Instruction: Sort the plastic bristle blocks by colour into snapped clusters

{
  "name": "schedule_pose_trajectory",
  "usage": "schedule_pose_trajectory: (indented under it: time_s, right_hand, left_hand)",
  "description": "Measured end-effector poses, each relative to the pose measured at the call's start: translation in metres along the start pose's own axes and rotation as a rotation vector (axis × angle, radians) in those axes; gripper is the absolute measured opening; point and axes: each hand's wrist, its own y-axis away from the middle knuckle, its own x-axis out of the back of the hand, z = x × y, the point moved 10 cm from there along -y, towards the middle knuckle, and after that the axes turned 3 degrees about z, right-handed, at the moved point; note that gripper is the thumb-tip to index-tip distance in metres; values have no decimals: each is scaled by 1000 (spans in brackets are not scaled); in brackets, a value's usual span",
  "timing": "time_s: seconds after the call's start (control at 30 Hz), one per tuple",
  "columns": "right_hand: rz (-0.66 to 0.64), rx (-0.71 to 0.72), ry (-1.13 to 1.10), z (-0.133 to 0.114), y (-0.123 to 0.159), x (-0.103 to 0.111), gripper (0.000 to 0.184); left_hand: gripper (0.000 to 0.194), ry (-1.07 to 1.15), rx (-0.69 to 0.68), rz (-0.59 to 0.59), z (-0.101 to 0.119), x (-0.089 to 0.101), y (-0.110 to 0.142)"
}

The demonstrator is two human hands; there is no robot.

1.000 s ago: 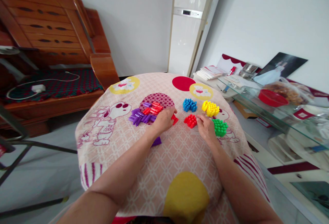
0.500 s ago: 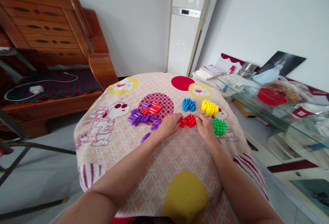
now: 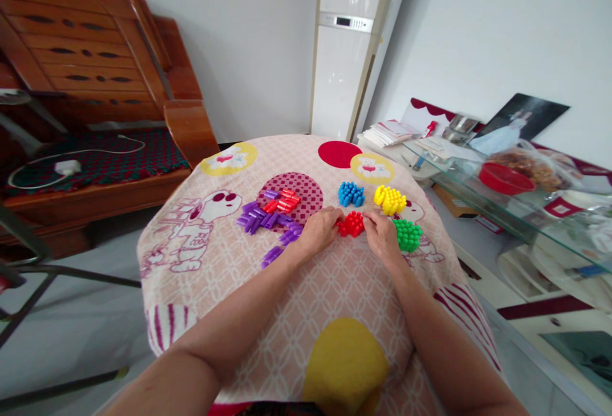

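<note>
A red cluster of plastic pegs point(image 3: 352, 223) stands on the patterned cloth point(image 3: 296, 288) between my two hands. My left hand point(image 3: 319, 231) presses against its left side with curled fingers pinching a red piece. My right hand point(image 3: 381, 234) touches its right side, fingers closed on the cluster's edge. Blue point(image 3: 351, 193), yellow point(image 3: 390, 199) and green point(image 3: 408, 235) peg clusters stand close by. A loose pile of purple and red pegs point(image 3: 271, 211) lies to the left of my left hand.
A wooden bench point(image 3: 95, 104) with a white cable stands at the left. A tall white appliance point(image 3: 347, 46) stands behind the table. At the right, a glass shelf point(image 3: 502, 206) carries a red bowl, papers and a picture. Metal chair legs show at far left.
My left hand left the loose pile with a red piece and moved right to the red cluster, pressing the piece against it. My right hand stayed at the cluster's right side.
</note>
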Motion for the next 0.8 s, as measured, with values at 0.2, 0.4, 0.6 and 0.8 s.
schedule_pose_trajectory:
  time_s: [0.2, 0.4, 0.6, 0.8]
  right_hand:
    - [-2, 7, -8, -2, 0, 1, 36]
    - [-2, -2, -3, -2, 0, 0, 36]
    - [6, -12, -11, -2, 0, 2, 35]
    - [-9, -17, -18, 1, 0, -1, 36]
  left_hand:
    - [18, 1, 70, -26, -11, -13, -3]
    - [22, 81, 72, 29, -10, -14, -4]
    - [31, 21, 120, 53, -18, 11, -4]
    - [24, -322, 325, 87, -83, 67, 3]
